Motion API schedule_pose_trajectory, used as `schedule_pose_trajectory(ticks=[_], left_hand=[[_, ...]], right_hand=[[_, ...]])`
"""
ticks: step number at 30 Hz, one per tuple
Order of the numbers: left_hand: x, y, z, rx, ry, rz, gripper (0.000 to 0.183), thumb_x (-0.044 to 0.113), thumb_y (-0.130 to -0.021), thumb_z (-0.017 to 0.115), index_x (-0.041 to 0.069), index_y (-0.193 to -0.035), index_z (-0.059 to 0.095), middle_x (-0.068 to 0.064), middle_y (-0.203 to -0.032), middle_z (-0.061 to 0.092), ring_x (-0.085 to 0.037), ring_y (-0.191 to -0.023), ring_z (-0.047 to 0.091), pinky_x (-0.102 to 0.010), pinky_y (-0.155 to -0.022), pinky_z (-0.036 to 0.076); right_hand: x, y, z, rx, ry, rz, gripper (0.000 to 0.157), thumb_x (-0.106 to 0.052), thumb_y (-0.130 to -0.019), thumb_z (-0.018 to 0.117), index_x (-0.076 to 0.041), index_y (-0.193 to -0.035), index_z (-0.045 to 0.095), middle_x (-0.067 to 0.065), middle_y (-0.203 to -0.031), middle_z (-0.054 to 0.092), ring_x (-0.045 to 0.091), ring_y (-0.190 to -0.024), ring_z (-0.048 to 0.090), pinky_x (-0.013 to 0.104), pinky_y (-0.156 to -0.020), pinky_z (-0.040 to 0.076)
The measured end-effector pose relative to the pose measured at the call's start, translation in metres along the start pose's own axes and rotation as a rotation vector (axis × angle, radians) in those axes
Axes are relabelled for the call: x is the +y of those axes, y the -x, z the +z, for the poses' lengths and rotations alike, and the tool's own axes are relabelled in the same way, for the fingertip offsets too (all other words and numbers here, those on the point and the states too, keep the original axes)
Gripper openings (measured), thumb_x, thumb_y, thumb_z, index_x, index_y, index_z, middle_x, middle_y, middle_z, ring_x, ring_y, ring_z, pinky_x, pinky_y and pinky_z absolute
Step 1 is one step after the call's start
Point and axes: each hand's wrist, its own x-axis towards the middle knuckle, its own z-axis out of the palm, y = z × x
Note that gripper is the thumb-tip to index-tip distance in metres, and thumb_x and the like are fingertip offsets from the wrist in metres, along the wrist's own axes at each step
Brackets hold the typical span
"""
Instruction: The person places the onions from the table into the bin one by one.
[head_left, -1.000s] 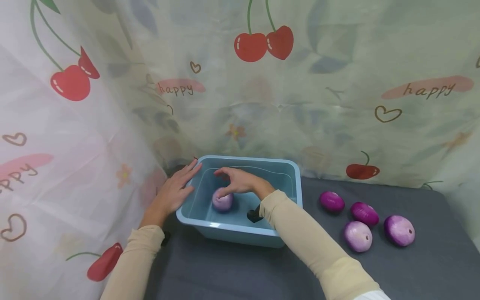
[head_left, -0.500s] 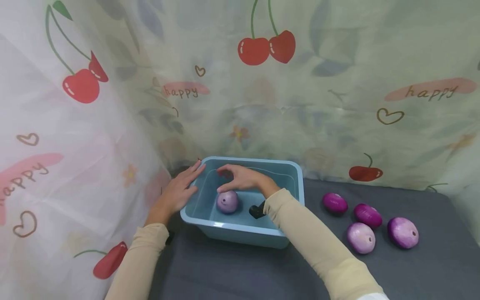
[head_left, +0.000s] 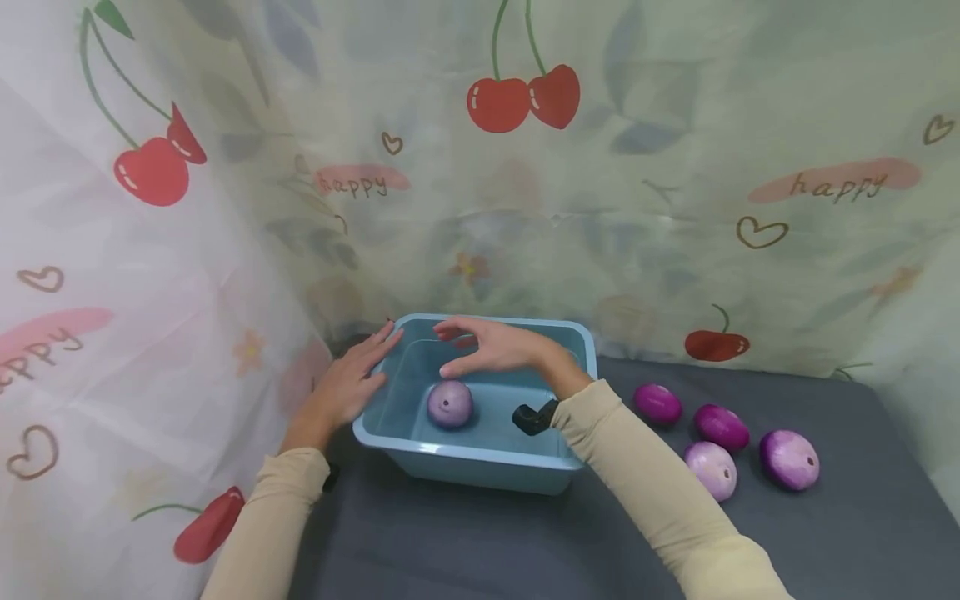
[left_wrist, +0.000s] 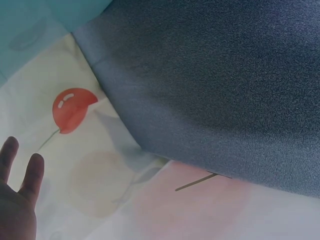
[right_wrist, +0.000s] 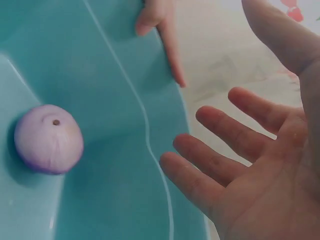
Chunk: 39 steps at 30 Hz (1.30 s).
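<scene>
A pale purple onion with a small dark hole sits on the floor of a blue plastic basin, towards its left end. Above and behind it my right hand hovers, fingers spread and relaxed, holding nothing. In the right wrist view the palm of the right hand faces the camera, apart from the onion. My left hand rests on the basin's left rim with its fingers extended. Only part of the left hand shows at the lower left of the left wrist view.
Several purple onions, including a darker one and a pale one, lie on the dark grey tablecloth right of the basin. A cherry-print curtain hangs close behind and at the left. A black wrist camera hangs under the right wrist.
My right hand has let go of the onion and lifted off it. The onion has turned, so its dark hole now shows. The left hand stays on the rim.
</scene>
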Motion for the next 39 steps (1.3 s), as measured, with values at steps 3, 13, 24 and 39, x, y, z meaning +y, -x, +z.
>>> schedule_pose_trajectory(ticks=[3, 13, 24, 39], left_hand=[[0.001, -0.001, 0.001, -0.009, 0.003, 0.017, 0.063, 0.027, -0.094, 0.041, 0.041, -0.151, 0.018, 0.009, -0.162, 0.014, -0.032, -0.146, 0.025, -0.063, -0.107, 0.030], [0.002, 0.002, -0.001, 0.001, 0.034, 0.018, 0.063, 0.026, -0.093, 0.042, 0.039, -0.151, 0.021, 0.008, -0.162, 0.016, -0.031, -0.147, 0.023, -0.063, -0.109, 0.027], [0.005, 0.001, 0.000, -0.014, 0.028, -0.008, 0.062, 0.027, -0.095, 0.040, 0.042, -0.151, 0.017, 0.010, -0.162, 0.012, -0.032, -0.148, 0.021, -0.066, -0.108, 0.026], [0.004, 0.001, 0.000, -0.012, 0.042, -0.018, 0.063, 0.025, -0.094, 0.041, 0.041, -0.151, 0.018, 0.008, -0.162, 0.014, -0.033, -0.147, 0.023, -0.066, -0.107, 0.026]], right_hand=[[-0.001, 0.016, -0.006, 0.021, -0.013, 0.015, 0.071, -0.043, -0.083, 0.070, -0.031, -0.144, 0.035, -0.011, -0.148, 0.040, 0.020, -0.138, 0.042, 0.040, -0.110, 0.040], [0.004, 0.069, -0.034, 0.144, -0.088, -0.072, 0.067, -0.032, -0.086, 0.069, -0.031, -0.144, 0.036, -0.006, -0.148, 0.040, 0.023, -0.139, 0.041, 0.043, -0.110, 0.039], [0.027, 0.137, -0.067, 0.352, -0.048, -0.035, 0.069, -0.027, -0.087, 0.069, -0.022, -0.146, 0.033, 0.003, -0.149, 0.041, 0.030, -0.138, 0.041, 0.051, -0.105, 0.042], [0.104, 0.193, -0.082, 0.544, 0.054, 0.175, 0.067, -0.029, -0.084, 0.073, -0.016, -0.142, 0.040, 0.012, -0.145, 0.046, 0.033, -0.133, 0.045, 0.053, -0.103, 0.043]])
